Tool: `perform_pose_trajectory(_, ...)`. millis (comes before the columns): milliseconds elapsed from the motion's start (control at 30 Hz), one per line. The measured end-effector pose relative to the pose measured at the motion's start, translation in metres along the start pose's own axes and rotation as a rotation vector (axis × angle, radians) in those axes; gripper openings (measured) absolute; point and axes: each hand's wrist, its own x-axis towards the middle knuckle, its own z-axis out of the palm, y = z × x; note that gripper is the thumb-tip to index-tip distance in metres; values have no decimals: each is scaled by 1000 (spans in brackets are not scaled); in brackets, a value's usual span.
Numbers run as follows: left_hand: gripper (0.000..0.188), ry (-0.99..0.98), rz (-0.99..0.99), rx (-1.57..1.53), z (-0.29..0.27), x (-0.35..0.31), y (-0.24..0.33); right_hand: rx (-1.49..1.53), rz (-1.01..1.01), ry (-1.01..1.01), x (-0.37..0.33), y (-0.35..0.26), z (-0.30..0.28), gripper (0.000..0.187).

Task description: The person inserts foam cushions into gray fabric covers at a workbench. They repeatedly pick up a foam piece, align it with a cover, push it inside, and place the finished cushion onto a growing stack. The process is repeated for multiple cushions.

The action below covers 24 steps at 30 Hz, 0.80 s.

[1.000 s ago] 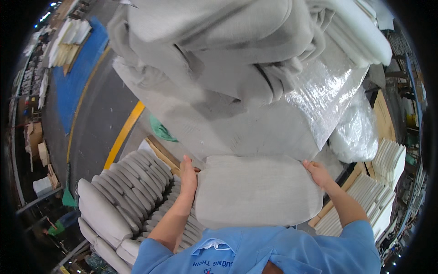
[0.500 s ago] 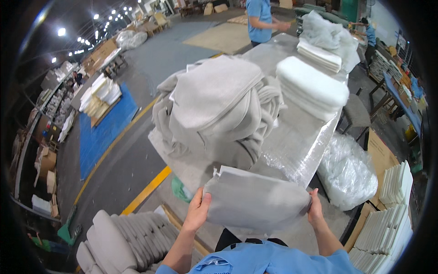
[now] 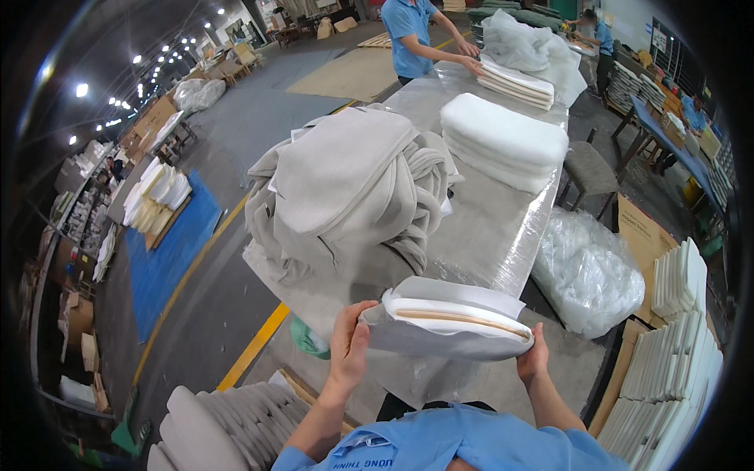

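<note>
Between my two hands, above the near end of the plastic-covered table [image 3: 491, 235], is a grey fabric cushion cover [image 3: 440, 342]. Its open edge faces up and shows white padding [image 3: 412, 304] with a thin tan layer [image 3: 463, 319] inside. My left hand [image 3: 351, 345] grips the left end, thumb on the near side. At the right end my right hand [image 3: 534, 353] has its fingers closed round the cover. Just beyond, a large heap of grey fabric covers [image 3: 338, 177] rests on the table.
Folded white wadding [image 3: 503, 137] lies farther along the table, where a person in blue [image 3: 412, 39] touches another white stack [image 3: 514, 85]. Grey cushions [image 3: 228, 424] stand at lower left. A clear plastic bag [image 3: 589, 271] and white padded panels [image 3: 667, 361] are at right.
The cushion cover has tilted, so its opening with the white padding now shows. Both hands still hold its ends. The far person's hands have come onto the white stack.
</note>
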Motion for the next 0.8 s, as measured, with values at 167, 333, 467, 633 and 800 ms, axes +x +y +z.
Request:
perform_pose_trajectory(167, 48, 158, -10, -50, 17, 6, -19, 15, 31, -5, 0, -12, 1, 35)
perform_pose_trajectory(333, 60, 638, -304, -417, -4, 38, -107, -74, -68, -102, -57, 3, 33, 28)
perform_pose_trajectory(467, 61, 805, -386, -857, -45, 92, -160, -193, 17, -332, -116, 16, 79, 39)
perform_pose_trajectory(633, 63, 27, -296, -1423, -61, 108, -213, -435, 322, -812, -144, 55, 110, 39)
perform_pose_trajectory(800, 64, 251, -491, -1279, -45, 103, -235, -645, 273, -1005, -77, 75, 147, 35)
